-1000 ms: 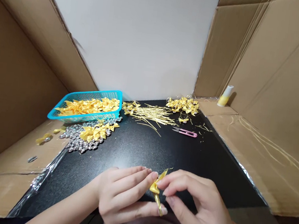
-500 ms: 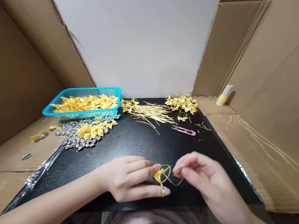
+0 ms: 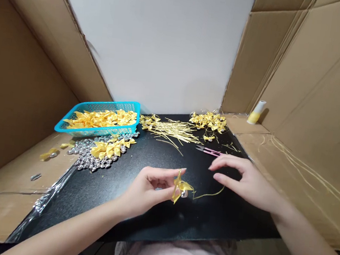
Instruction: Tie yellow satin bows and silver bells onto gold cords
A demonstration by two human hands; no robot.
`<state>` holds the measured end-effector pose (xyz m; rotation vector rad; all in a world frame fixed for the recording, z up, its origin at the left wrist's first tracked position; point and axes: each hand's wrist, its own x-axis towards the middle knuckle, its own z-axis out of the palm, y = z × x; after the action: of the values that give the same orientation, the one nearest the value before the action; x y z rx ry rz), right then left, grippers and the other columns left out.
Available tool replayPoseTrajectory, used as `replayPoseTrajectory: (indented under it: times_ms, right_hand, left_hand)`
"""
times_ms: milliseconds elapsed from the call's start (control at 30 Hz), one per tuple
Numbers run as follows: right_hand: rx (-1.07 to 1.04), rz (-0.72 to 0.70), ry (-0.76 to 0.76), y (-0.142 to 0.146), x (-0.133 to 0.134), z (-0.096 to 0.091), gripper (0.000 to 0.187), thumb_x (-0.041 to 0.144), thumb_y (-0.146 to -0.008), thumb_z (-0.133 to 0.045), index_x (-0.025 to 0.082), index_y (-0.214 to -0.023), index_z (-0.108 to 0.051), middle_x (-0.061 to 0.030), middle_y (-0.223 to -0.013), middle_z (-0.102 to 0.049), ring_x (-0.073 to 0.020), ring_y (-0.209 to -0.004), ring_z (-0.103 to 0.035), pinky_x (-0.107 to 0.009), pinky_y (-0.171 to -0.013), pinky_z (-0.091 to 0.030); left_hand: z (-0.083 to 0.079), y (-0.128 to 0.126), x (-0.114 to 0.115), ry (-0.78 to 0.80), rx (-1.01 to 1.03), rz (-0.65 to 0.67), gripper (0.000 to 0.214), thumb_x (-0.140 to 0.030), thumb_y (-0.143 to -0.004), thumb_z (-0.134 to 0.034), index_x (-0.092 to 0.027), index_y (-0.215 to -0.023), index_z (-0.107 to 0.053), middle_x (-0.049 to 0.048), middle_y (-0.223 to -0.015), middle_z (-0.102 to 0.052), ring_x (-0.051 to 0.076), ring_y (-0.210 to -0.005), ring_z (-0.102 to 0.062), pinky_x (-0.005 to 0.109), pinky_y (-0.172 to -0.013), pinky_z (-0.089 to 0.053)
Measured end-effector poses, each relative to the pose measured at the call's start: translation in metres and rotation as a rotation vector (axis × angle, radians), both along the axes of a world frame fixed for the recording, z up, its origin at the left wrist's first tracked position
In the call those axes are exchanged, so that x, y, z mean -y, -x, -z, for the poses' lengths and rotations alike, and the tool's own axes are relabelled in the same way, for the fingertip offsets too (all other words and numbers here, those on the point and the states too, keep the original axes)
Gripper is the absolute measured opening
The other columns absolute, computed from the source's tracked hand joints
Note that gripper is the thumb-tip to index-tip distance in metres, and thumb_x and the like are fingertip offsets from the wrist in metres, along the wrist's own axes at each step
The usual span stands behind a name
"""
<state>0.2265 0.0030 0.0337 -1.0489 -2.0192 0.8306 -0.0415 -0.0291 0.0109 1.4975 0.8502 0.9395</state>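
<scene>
My left hand (image 3: pixel 150 185) pinches a small yellow ribbon bow (image 3: pixel 180 184) above the black mat (image 3: pixel 152 220). A silver bell hangs at the bow, and a gold string (image 3: pixel 209 195) trails from it to the right. My right hand (image 3: pixel 245 180) hovers to the right with its fingers spread and nothing in it. Its fingertips are close to the pink thread snips (image 3: pixel 209 151).
A teal basket (image 3: pixel 97 116) of yellow bows stands at the back left. Beside it lie silver bells (image 3: pixel 87 158) and loose bows (image 3: pixel 110 148). Cut gold strings (image 3: pixel 172 128) and finished bows (image 3: pixel 209 121) lie at the back. A spool (image 3: pixel 256 112) stands on the cardboard at right.
My right hand let go of the bow and string and moved up and right toward the snips. My left hand lifted the bow forward.
</scene>
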Motion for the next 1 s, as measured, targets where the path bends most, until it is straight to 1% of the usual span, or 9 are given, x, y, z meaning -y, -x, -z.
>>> replayPoseTrajectory:
  times_ms: [100, 167, 233, 333, 433, 500, 667, 800, 1000]
  right_hand:
    - [-0.028, -0.047, -0.103, 0.021, 0.009, -0.003, 0.008, 0.025, -0.084, -0.062, 0.021, -0.088, -0.069, -0.004, -0.098, -0.068, -0.019, -0.098, -0.06, -0.035, -0.095, -0.041]
    - [-0.085, -0.131, -0.036, 0.036, 0.014, -0.004, 0.012, 0.022, -0.087, -0.058, 0.019, -0.085, -0.068, -0.0037, -0.09, -0.067, -0.0158, -0.087, -0.062, -0.03, -0.084, -0.046]
    - [-0.153, -0.201, 0.08, 0.048, 0.017, -0.005, 0.012, 0.021, -0.087, -0.058, 0.018, -0.082, -0.068, -0.0032, -0.084, -0.066, -0.0141, -0.079, -0.061, -0.027, -0.075, -0.047]
    - [-0.181, -0.325, 0.169, 0.059, 0.019, -0.007, 0.005, 0.019, -0.082, -0.065, 0.016, -0.078, -0.067, -0.002, -0.081, -0.065, -0.013, -0.076, -0.06, -0.026, -0.073, -0.047]
    - [-0.122, -0.31, 0.031, 0.062, 0.025, -0.012, 0.009, 0.01, -0.075, -0.068, 0.017, -0.072, -0.064, -0.0004, -0.081, -0.064, -0.0126, -0.079, -0.059, -0.026, -0.076, -0.045]
    - [-0.091, -0.242, -0.097, 0.062, 0.032, -0.015, 0.015, 0.004, -0.072, -0.067, 0.017, -0.068, -0.061, 0.0, -0.083, -0.061, -0.0127, -0.083, -0.056, -0.026, -0.078, -0.044]
    - [0.035, -0.173, -0.192, 0.062, 0.047, -0.019, 0.012, 0.007, -0.073, -0.067, 0.019, -0.073, -0.063, -0.0021, -0.09, -0.058, -0.0165, -0.089, -0.052, -0.033, -0.083, -0.043]
    - [0.094, -0.121, -0.174, 0.065, 0.049, -0.018, 0.008, 0.016, -0.08, -0.064, 0.02, -0.073, -0.063, -0.0029, -0.09, -0.057, -0.0181, -0.088, -0.051, -0.036, -0.081, -0.042]
    - [0.082, -0.051, -0.103, 0.071, 0.046, -0.013, 0.01, 0.015, -0.076, -0.069, 0.02, -0.07, -0.063, -0.0016, -0.088, -0.058, -0.018, -0.089, -0.052, -0.037, -0.082, -0.042]
  left_hand:
    - [-0.002, -0.004, 0.004, 0.043, 0.031, 0.042, 0.04, -0.019, -0.08, -0.07, -0.023, -0.119, -0.067, 0.0026, -0.071, -0.072, 0.011, -0.059, -0.062, 0.023, -0.059, -0.052]
    - [-0.004, -0.005, 0.004, -0.087, 0.012, 0.058, 0.039, -0.015, -0.081, -0.069, -0.024, -0.119, -0.067, 0.0025, -0.071, -0.072, 0.01, -0.059, -0.063, 0.022, -0.059, -0.052]
    - [-0.007, -0.002, 0.003, -0.384, -0.044, 0.063, 0.037, -0.01, -0.081, -0.067, -0.024, -0.115, -0.069, 0.0024, -0.07, -0.072, 0.01, -0.058, -0.063, 0.02, -0.057, -0.052]
    - [-0.011, 0.007, 0.001, -0.986, -0.23, 0.092, 0.03, -0.008, -0.082, -0.065, -0.023, -0.108, -0.071, 0.005, -0.076, -0.074, 0.012, -0.064, -0.067, 0.019, -0.059, -0.054]
    - [-0.016, 0.018, 0.001, -1.458, -0.465, 0.158, 0.027, -0.014, -0.085, -0.063, -0.022, -0.109, -0.07, 0.0097, -0.091, -0.075, 0.016, -0.075, -0.07, 0.024, -0.065, -0.058]
    - [-0.019, 0.022, 0.004, -1.618, -0.563, 0.172, 0.029, -0.019, -0.085, -0.063, -0.02, -0.113, -0.068, 0.0136, -0.096, -0.074, 0.019, -0.081, -0.071, 0.029, -0.067, -0.06]
    - [-0.021, 0.023, 0.005, -1.773, -0.622, 0.167, 0.031, -0.022, -0.087, -0.06, -0.016, -0.116, -0.067, 0.0144, -0.092, -0.076, 0.021, -0.083, -0.072, 0.032, -0.073, -0.062]
    - [-0.021, 0.023, 0.002, -1.848, -0.658, 0.164, 0.028, -0.022, -0.088, -0.059, -0.018, -0.114, -0.068, 0.0118, -0.09, -0.076, 0.019, -0.082, -0.073, 0.029, -0.074, -0.062]
    - [-0.024, 0.021, 0.0, -1.869, -0.692, 0.175, 0.025, -0.023, -0.086, -0.063, -0.017, -0.109, -0.069, 0.0094, -0.086, -0.076, 0.018, -0.077, -0.073, 0.029, -0.071, -0.063]
